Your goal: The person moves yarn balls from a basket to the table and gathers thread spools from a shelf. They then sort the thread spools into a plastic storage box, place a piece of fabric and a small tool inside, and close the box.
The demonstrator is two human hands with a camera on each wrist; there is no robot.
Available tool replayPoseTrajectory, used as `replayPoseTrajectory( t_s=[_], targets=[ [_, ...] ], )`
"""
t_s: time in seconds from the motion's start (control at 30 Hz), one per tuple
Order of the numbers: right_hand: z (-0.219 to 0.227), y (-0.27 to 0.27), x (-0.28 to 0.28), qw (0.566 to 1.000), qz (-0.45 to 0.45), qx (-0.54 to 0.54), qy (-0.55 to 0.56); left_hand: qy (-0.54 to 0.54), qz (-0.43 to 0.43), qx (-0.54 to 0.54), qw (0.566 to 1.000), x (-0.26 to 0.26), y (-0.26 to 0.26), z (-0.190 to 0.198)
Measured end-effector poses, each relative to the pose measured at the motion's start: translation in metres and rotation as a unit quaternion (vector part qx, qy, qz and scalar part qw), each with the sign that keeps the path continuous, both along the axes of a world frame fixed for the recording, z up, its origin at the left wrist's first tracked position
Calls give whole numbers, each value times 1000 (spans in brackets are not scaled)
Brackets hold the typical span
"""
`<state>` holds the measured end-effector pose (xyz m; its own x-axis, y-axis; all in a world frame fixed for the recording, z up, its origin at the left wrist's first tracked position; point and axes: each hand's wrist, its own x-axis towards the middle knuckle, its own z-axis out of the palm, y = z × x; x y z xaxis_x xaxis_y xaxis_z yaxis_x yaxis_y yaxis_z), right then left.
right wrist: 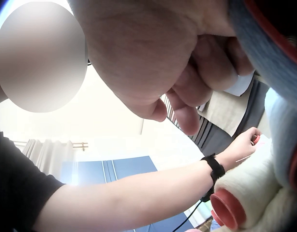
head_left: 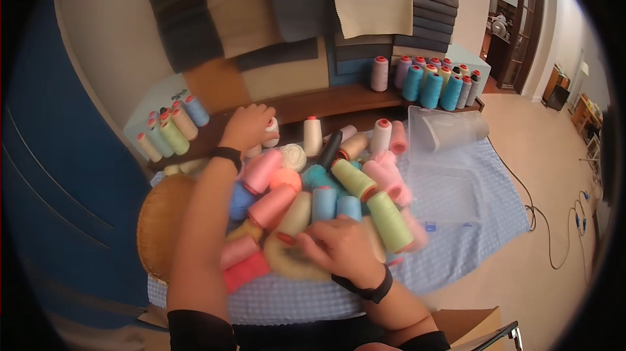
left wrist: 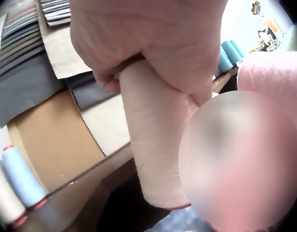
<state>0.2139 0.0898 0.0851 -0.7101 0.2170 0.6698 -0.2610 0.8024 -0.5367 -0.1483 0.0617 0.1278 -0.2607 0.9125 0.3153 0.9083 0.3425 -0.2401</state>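
Note:
My left hand (head_left: 246, 128) reaches to the far side of the pile and grips a pale beige thread cone (left wrist: 155, 140) from above. In the left wrist view this cone stands almost upright, its red base rim at the bottom. A white cone (head_left: 272, 134) is right beside those fingers. My right hand (head_left: 345, 246) hovers over the near part of the pile, fingers loosely bent and holding nothing. Close to it are two light blue cones (head_left: 323, 203), a yellow-green cone (head_left: 390, 222) and a cream cone (right wrist: 247, 191) with a red core, which lies tilted in the right wrist view.
Pink, coral and black cones and yarn balls heap on a blue checked cloth (head_left: 450, 259). A woven basket (head_left: 156, 227) stands left, a clear plastic box (head_left: 443, 191) right. Behind, a wooden shelf (head_left: 293, 108) carries upright cones; fabric swatches (head_left: 375, 8) hang above.

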Motion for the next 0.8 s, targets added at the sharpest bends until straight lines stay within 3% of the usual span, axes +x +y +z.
replayPoseTrajectory(
  t_s=[0.43,0.63,0.73,0.8],
  targets=[
    [-1,0,0,1000,-1,5,-5,-56,-20,-61,996,-8,-5,-24],
    [0,0,0,1000,0,1,-8,-91,10,-103,990,0,-7,-8],
    [-1,0,-1,1000,-2,-1,-11,-27,-14,-62,998,5,-15,-5],
    [-1,-1,1,1000,-2,-6,-19,-42,-47,-27,998,15,-21,13]
  ],
)
